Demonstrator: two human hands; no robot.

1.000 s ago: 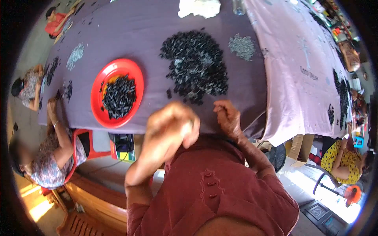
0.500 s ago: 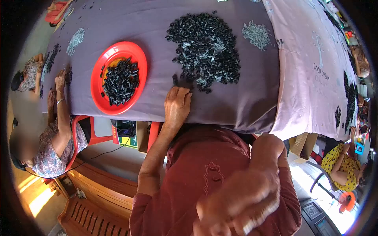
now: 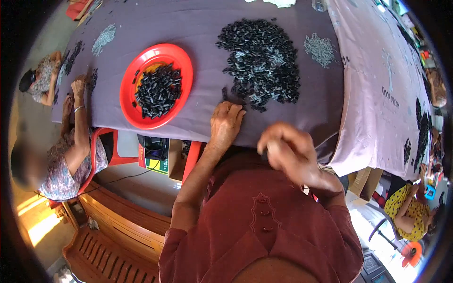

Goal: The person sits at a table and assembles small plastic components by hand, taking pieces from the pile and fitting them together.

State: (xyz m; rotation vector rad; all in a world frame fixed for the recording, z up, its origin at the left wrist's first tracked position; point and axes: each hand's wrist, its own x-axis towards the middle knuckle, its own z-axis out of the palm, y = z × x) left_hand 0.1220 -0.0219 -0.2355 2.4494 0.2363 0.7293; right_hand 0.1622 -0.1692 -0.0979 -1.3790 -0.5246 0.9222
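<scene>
- The left hand (image 3: pixel 227 123) is resting on the tabletop (image 3: pixel 205 28), bending its fingers down just beside a lone black piece (image 3: pixel 224 93); whether its grip is holding anything, I cannot tell.
- The right hand (image 3: pixel 290 151) is hovering before the maroon shirt (image 3: pixel 302 221), its grip looking narrow; a dark spot (image 3: pixel 265 154) is showing there, too blurred to name.
- A large black pile (image 3: pixel 259 61) is lying beyond the hands, pale bits mixing in.
- Left of it, a red plate (image 3: pixel 187 73) is holding black pieces (image 3: pixel 160 89).
- Pale pieces (image 3: pixel 320 49) are lying right of the pile.
</scene>
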